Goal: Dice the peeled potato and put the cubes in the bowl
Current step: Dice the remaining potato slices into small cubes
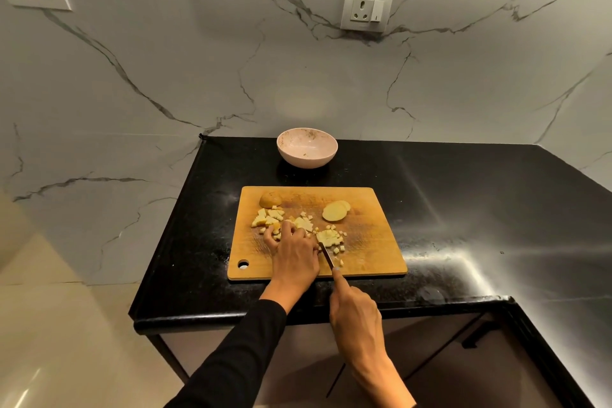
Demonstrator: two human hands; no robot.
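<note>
On the far left of the light wooden cutting board [371,242] sits the rounded brownish end-piece of potato [270,199], still whole, and just below it the loose pile of pale yellow potato cubes and wedges [269,219] I mean to tidy up. My left hand [293,252] rests on that pile with its fingers curled down onto a few pieces, pinching them steady; I should keep the fingertips tucked back so only the knuckles face the blade. Next comes the small dark-handled knife [328,257], its tip down on the board just beside my left hand and touching the cross-cut slice [328,237]. My right hand [356,315] is closed round the handle with the forefinger laid along the top, a grip that gives me good control for short, even strokes. Further right lie the stacked round potato slices [336,210], uncut, so I judge I am about halfway. The empty pinkish round bowl [307,147] waits beyond the board on the black stone desk [463,209], well apart from the pieces
</note>
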